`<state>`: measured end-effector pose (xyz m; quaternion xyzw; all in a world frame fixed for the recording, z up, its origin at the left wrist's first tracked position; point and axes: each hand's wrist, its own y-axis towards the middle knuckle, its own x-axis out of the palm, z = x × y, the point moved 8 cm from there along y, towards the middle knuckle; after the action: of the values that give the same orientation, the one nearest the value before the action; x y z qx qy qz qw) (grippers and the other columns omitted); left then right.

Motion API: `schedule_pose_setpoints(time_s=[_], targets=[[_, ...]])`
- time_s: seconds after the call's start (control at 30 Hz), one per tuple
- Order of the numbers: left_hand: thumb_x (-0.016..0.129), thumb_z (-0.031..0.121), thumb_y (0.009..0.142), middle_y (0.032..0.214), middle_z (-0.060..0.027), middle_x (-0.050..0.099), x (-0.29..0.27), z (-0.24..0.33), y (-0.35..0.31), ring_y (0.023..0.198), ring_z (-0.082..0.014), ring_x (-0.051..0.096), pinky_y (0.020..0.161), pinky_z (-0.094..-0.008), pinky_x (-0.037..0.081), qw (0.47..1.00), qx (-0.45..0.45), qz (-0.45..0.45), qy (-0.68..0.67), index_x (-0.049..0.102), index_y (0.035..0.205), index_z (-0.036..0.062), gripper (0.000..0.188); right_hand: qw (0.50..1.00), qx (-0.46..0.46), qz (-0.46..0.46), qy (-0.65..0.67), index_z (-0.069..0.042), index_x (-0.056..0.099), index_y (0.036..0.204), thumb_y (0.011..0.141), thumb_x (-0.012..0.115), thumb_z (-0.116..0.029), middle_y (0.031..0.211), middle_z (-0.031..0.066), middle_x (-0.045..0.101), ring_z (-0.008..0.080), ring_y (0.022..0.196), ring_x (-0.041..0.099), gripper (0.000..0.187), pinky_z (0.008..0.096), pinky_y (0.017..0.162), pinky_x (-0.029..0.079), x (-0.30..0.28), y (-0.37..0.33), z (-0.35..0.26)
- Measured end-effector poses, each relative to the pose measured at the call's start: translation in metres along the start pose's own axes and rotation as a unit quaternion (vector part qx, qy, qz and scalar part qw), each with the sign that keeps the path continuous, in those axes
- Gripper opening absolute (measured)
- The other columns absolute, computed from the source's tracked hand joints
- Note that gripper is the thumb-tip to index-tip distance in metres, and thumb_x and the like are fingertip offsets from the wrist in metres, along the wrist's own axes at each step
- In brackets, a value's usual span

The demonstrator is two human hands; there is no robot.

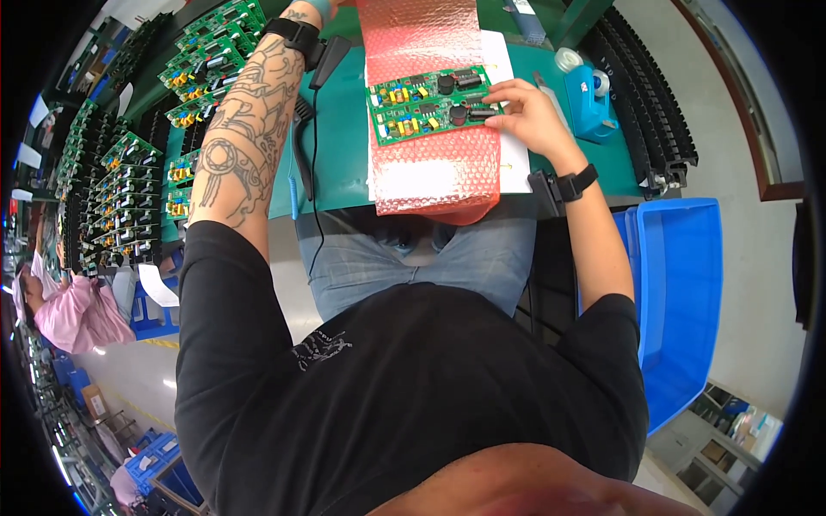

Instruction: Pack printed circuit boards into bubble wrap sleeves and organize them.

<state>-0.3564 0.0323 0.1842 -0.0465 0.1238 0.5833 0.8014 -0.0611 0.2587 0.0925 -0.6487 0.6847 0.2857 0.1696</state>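
Note:
A green circuit board [428, 104] with two matching rows of components lies on a sheet of red bubble wrap [434, 163]. My right hand [531, 119] grips the board's right end, its fingertips at the upper part and its thumb at the lower. White sheets [514, 176] lie beneath the wrap. The wrap's far part stretches up to the top edge of the view, and its near end hangs over the table edge. My left hand [320, 7] is at the top edge, next to the wrap's far left side; its fingers are mostly cut off.
Racks of green circuit boards [211, 64] stand at the left. A blue tape dispenser [592, 103] and a tape roll [567, 59] sit at right, beside a black rack [645, 103]. A black-handled tool [303, 159] lies left of the wrap. Blue bins [714, 284] stand below right.

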Motion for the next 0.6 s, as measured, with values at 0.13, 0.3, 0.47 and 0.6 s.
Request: schedule_pose_setpoints(time_s=[0.13, 0.3, 0.47, 0.6], targets=[[0.067, 0.006, 0.098, 0.096, -0.0122, 0.076, 0.003, 0.003, -0.002, 0.078, -0.0251, 0.076, 0.059, -0.0398, 0.06, 1.0, 0.0, -0.01, -0.024, 0.068, 0.113, 0.0008, 0.016, 0.999, 0.017, -0.012, 0.025, -0.001, 0.078, 0.109, 0.079, 0.085, 0.001, 0.125, 0.0047, 0.067, 0.0096, 0.086, 0.063, 0.031, 0.0259, 0.078, 0.054, 0.001, 0.004, 0.009], [0.066, 0.006, 0.099, 0.099, -0.0124, 0.076, 0.004, 0.005, -0.004, 0.082, -0.0261, 0.077, 0.061, -0.0401, 0.061, 0.998, 0.012, -0.031, -0.045, 0.066, 0.117, -0.0005, 0.018, 0.999, 0.025, -0.019, 0.03, 0.0, 0.079, 0.109, 0.081, 0.084, 0.0, 0.125, 0.0055, 0.068, 0.0117, 0.093, 0.069, 0.029, 0.026, 0.083, 0.056, 0.002, 0.006, 0.013], [0.066, 0.006, 0.1, 0.1, -0.0122, 0.075, 0.006, 0.003, -0.01, 0.084, -0.0264, 0.077, 0.063, -0.04, 0.062, 0.998, 0.001, -0.045, -0.054, 0.066, 0.118, -0.0012, 0.02, 0.999, 0.027, -0.02, 0.029, 0.0, 0.078, 0.112, 0.082, 0.084, 0.0, 0.126, 0.0061, 0.069, 0.0134, 0.095, 0.071, 0.031, 0.0261, 0.085, 0.058, 0.003, 0.006, 0.015], [0.066, 0.006, 0.1, 0.102, -0.0119, 0.075, 0.005, 0.009, -0.019, 0.086, -0.0267, 0.077, 0.066, -0.04, 0.062, 0.998, 0.011, -0.044, -0.048, 0.066, 0.118, -0.0017, 0.02, 0.995, 0.084, -0.008, 0.055, 0.001, 0.078, 0.113, 0.082, 0.084, 0.001, 0.128, 0.0066, 0.069, 0.0135, 0.094, 0.072, 0.032, 0.0262, 0.085, 0.059, 0.004, 0.003, 0.016]])
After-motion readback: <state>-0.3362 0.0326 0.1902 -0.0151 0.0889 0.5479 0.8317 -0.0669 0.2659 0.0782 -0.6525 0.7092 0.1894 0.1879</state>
